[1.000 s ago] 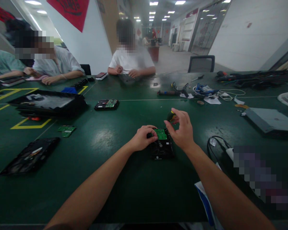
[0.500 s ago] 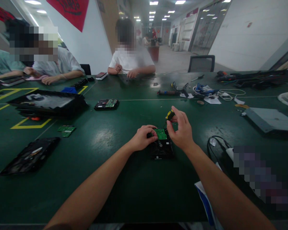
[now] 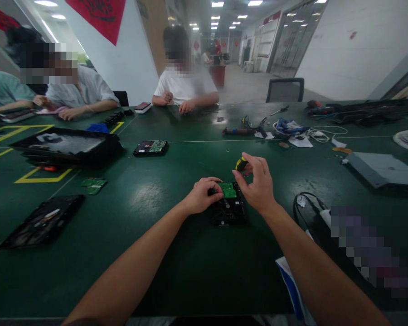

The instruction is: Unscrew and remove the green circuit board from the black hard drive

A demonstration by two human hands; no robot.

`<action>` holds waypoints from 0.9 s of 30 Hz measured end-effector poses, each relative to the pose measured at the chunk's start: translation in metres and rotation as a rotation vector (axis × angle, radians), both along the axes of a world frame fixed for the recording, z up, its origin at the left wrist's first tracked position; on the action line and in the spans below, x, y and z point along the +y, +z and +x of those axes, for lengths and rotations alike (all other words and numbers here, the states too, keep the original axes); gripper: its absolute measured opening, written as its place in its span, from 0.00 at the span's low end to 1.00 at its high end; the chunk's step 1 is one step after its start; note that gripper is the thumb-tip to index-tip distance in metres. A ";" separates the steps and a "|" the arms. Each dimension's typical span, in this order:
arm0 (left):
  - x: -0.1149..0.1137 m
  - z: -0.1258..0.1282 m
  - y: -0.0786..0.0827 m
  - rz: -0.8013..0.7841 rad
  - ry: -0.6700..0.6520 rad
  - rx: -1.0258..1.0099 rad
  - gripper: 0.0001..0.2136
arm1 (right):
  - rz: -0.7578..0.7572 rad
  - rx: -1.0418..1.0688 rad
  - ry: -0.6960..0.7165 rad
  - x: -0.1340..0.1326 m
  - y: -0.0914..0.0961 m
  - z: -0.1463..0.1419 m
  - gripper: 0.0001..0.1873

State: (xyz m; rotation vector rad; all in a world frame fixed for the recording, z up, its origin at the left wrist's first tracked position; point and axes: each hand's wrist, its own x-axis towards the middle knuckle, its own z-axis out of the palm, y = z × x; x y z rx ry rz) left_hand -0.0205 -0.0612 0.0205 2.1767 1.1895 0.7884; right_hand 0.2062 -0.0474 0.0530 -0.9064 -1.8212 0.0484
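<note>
A black hard drive [image 3: 229, 213] with a green circuit board [image 3: 228, 190] lies flat on the dark green table in front of me. My left hand [image 3: 204, 195] rests on its left side, fingers bent and closed on the drive's edge. Above the drive's far right corner, my right hand [image 3: 256, 183] pinches a small screwdriver [image 3: 240, 164] by its yellow and black handle. The screwdriver leans, and its tip is hidden or too small to make out.
Left are an opened drive casing [image 3: 44, 222], loose green boards [image 3: 94, 184] and a black tray [image 3: 68, 147]. Another hard drive [image 3: 151, 148] lies further back. On the right are a grey metal box [image 3: 387, 170], cables [image 3: 306, 201] and tools. People sit across the table.
My right hand and the screwdriver handle have shifted very slightly. My left hand and the hard drive stay in place. The person opposite has moved a hand a little.
</note>
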 end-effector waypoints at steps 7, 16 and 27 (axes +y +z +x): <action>0.001 0.000 0.000 0.001 -0.001 0.004 0.03 | -0.025 -0.025 0.026 0.000 0.000 0.000 0.35; 0.000 0.001 0.001 -0.007 0.010 0.006 0.03 | -0.022 -0.056 0.031 0.000 0.000 0.001 0.36; 0.001 0.001 -0.001 -0.010 0.012 0.001 0.03 | -0.025 -0.009 0.049 0.000 -0.001 0.000 0.35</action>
